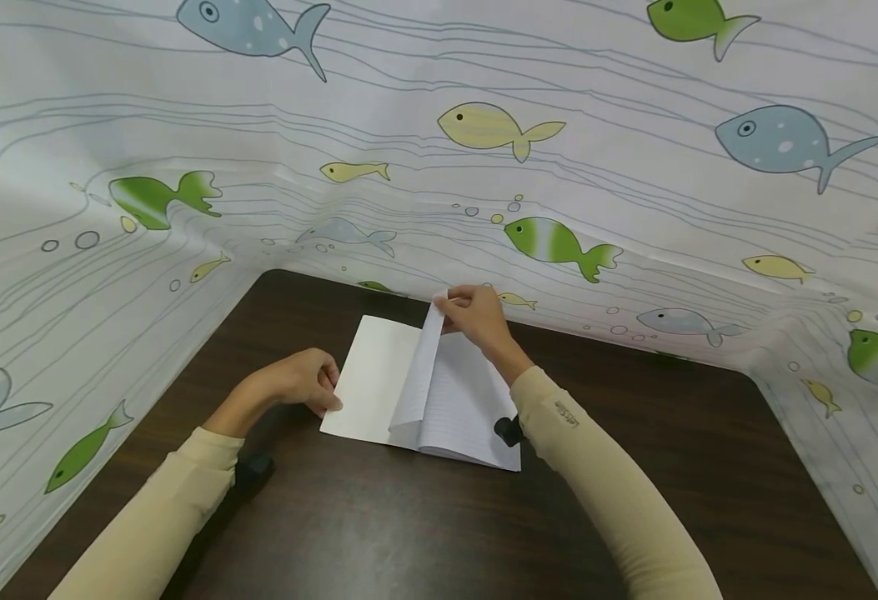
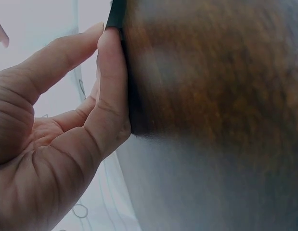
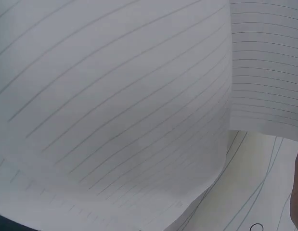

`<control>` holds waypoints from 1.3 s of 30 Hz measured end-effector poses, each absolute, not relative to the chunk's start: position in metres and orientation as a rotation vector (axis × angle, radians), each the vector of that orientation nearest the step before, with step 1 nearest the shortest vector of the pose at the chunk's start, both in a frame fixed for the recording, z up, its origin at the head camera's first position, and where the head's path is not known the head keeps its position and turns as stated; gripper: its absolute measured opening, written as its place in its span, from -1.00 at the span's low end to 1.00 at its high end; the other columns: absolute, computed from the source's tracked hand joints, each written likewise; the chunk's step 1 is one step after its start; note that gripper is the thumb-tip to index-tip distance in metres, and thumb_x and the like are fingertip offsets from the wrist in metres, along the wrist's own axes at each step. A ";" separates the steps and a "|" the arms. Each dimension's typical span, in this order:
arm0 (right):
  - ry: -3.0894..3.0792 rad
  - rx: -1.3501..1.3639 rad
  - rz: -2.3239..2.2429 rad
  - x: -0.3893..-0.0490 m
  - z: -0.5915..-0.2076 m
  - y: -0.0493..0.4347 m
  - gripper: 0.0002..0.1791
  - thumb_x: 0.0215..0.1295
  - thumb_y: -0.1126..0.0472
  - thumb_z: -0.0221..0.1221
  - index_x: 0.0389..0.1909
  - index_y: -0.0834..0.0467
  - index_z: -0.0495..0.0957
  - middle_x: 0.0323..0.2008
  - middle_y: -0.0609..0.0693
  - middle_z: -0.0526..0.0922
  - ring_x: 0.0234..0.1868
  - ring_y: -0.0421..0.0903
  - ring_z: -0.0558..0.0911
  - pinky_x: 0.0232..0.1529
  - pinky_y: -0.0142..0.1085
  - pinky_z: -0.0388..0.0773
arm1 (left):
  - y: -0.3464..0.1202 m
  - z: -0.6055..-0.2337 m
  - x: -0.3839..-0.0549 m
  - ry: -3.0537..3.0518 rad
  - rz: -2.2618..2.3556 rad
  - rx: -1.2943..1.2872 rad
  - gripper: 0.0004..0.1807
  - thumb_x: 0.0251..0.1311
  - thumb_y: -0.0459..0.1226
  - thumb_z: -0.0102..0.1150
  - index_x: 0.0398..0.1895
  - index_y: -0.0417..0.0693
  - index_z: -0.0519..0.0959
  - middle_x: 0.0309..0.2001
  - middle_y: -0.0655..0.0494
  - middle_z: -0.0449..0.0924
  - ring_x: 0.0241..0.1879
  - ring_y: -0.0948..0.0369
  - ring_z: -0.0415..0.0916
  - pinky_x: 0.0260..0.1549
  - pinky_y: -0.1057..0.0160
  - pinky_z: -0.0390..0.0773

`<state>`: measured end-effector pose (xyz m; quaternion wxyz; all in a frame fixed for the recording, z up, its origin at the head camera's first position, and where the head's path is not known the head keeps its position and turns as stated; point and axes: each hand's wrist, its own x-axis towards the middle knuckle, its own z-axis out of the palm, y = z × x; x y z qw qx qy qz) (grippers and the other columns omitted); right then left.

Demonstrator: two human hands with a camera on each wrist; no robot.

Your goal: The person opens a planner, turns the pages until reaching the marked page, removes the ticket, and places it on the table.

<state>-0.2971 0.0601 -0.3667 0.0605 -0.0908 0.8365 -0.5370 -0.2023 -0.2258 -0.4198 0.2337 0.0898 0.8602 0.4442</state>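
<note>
An open notebook [image 1: 472,404] with lined pages lies on the dark tabletop. My left hand [image 1: 299,382] pinches the outer edge of its left side, thumb on the white inner face. Up close in the left wrist view, the thumb and forefinger meet at a dark green edge [image 2: 116,14]. Near the top of the notebook, my right hand [image 1: 479,315] holds a raised page [image 1: 418,379] between thumb and fingers. That page stands up steeply over the middle fold. Its lined face [image 3: 129,101] fills most of the right wrist view, where only a sliver of the hand shows.
A wood-grain table [image 1: 378,533] spreads around the notebook. White sheeting [image 1: 408,108] printed with fish rises behind it and along both sides. Dark wrist straps show at the left cuff [image 1: 254,468] and the right cuff [image 1: 509,431].
</note>
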 end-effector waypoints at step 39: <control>2.721 -0.381 -1.307 -0.292 -0.387 -0.005 -0.64 0.44 0.22 0.34 0.12 0.36 0.68 -0.12 0.13 0.87 0.04 0.03 0.85 0.04 -0.17 0.67 | -0.223 -0.417 -0.201 2.184 1.377 0.137 -0.26 0.75 0.13 -0.39 0.04 -0.44 0.49 -0.14 -0.22 0.69 -0.29 0.11 0.75 -0.17 0.06 0.80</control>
